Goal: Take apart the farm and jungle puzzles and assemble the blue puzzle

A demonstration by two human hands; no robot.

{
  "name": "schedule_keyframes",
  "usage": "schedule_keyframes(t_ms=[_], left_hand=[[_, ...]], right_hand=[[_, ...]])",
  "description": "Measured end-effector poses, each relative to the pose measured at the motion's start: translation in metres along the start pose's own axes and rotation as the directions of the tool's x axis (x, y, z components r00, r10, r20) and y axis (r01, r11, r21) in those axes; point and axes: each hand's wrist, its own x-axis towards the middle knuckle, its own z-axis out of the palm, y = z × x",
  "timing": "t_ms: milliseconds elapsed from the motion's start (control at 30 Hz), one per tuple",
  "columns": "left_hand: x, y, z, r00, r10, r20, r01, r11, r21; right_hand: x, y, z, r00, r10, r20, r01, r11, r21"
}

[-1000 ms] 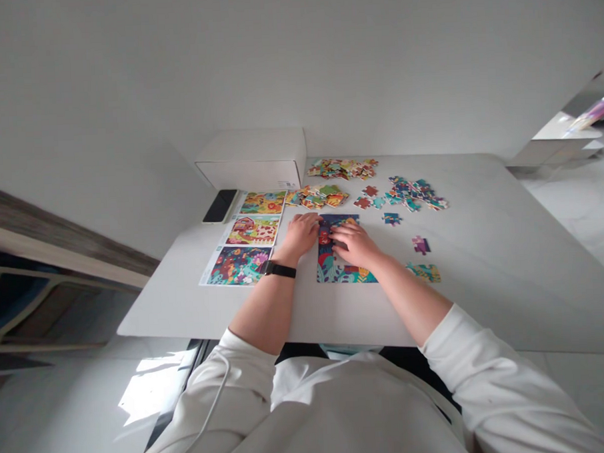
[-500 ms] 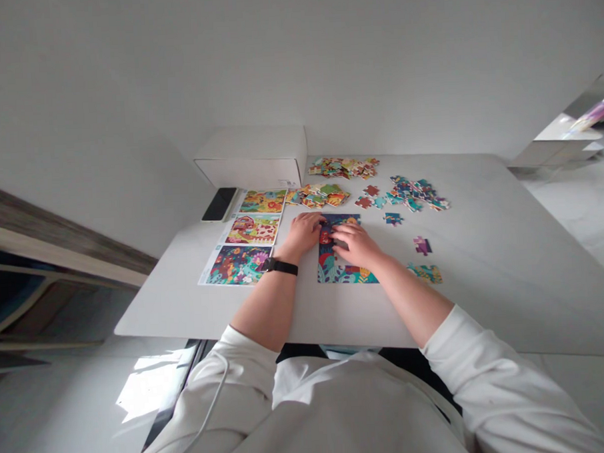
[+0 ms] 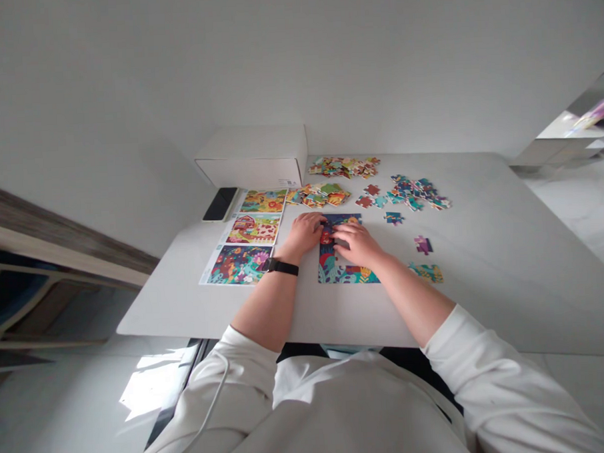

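Note:
A partly assembled jigsaw puzzle (image 3: pixel 325 276) with a dark blue and teal picture lies flat on the table, and the tabletop shows through a gap in its middle. My left hand (image 3: pixel 306 231), with a black watch on the wrist, rests at the puzzle's upper left edge, fingertips on its border. Over the puzzle's middle, my right hand (image 3: pixel 357 244) lies with fingertips on the red and blue pieces and its thumb apart from the fingers. No loose piece shows in either hand. Part of the puzzle is hidden under the right hand.
Loose puzzle pieces lie right of the puzzle: a purple piece (image 3: pixel 423 245), a blue piece (image 3: pixel 394 218), joined teal-yellow pieces (image 3: pixel 428 272) and a blue pile (image 3: pixel 415 192). More piles (image 3: pixel 344 166) sit behind. At left are a picture sheet (image 3: pixel 252 230), a phone (image 3: pixel 220 205) and a white box (image 3: pixel 251 155).
Both hands stay in almost the same place on the puzzle. The whole view has shifted very slightly; no piece has visibly moved.

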Motion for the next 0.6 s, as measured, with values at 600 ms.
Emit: schedule_keyframes(t_ms=[600], left_hand=[[-0.0006,0.0069,-0.0044,0.999,-0.032,0.029,0.030,0.998,0.049]], right_hand=[[0.0049,0.0003,-0.0002,0.999,0.017,0.037,-0.017,1.000,0.011]])
